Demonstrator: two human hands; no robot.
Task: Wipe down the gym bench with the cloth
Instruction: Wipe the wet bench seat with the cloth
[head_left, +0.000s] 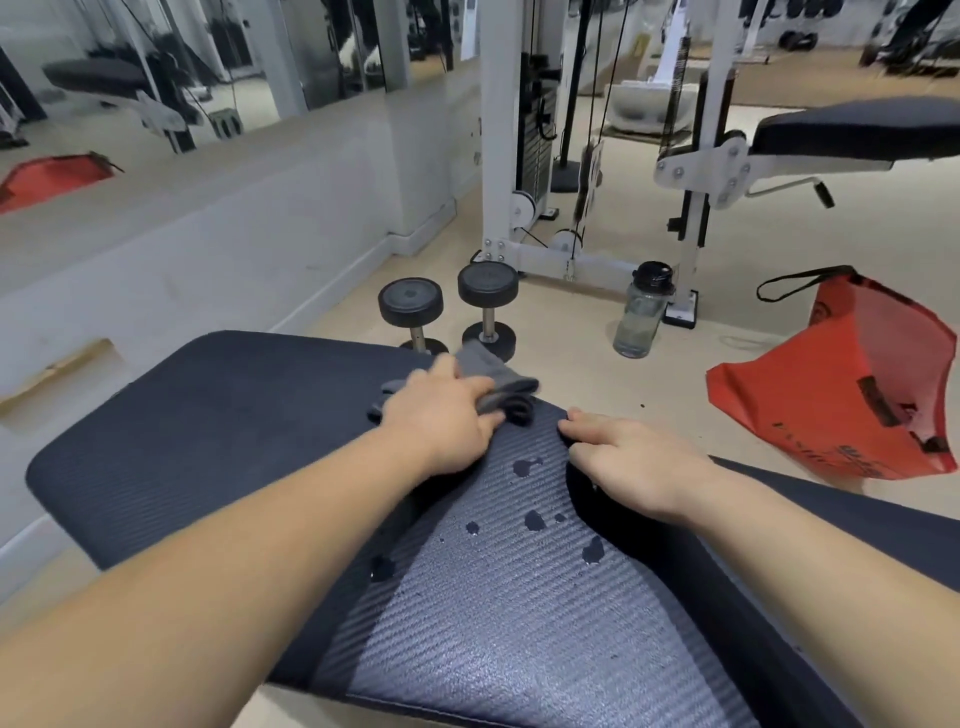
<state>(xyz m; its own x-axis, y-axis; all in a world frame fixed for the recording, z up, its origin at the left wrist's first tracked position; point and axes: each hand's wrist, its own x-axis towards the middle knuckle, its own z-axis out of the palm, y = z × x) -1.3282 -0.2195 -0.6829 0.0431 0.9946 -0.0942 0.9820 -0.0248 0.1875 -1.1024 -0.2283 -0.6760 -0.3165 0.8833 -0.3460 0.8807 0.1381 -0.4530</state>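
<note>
From where I stand, the gym bench (519, 623) runs its long axis from 6 o'clock up to 12 o'clock. Its ribbed dark pad narrows toward the far end, where both hands are. The grey cloth (498, 379) sits bunched at that 12 o'clock tip, and the left hand (441, 415) grips it and presses it onto the pad. The right hand (639, 462) lies just beside it at about 1 o'clock, resting on the pad's right edge and holding nothing. Its index finger is out straight, and I cannot tell whether the lower fingers hook over the side. The key fact is where the water drops (535, 519) lie. They are scattered on the pad at 6 o'clock from the cloth, between the two forearms, so I judge the stroke should pull straight back along the bench's length. The left hand holds the cloth and is the one to do it. A dark mat (208, 415) spreads out at 9 o'clock. Two dumbbells (410, 301) stand past the bench's tip at 12 o'clock, and a clear bottle (641, 317) stands at 1 o'clock. A red bag (841, 395) at 2 o'clock carries dark lettering, too blurred to read, and I can make out no brand on the bottle or bench.
</note>
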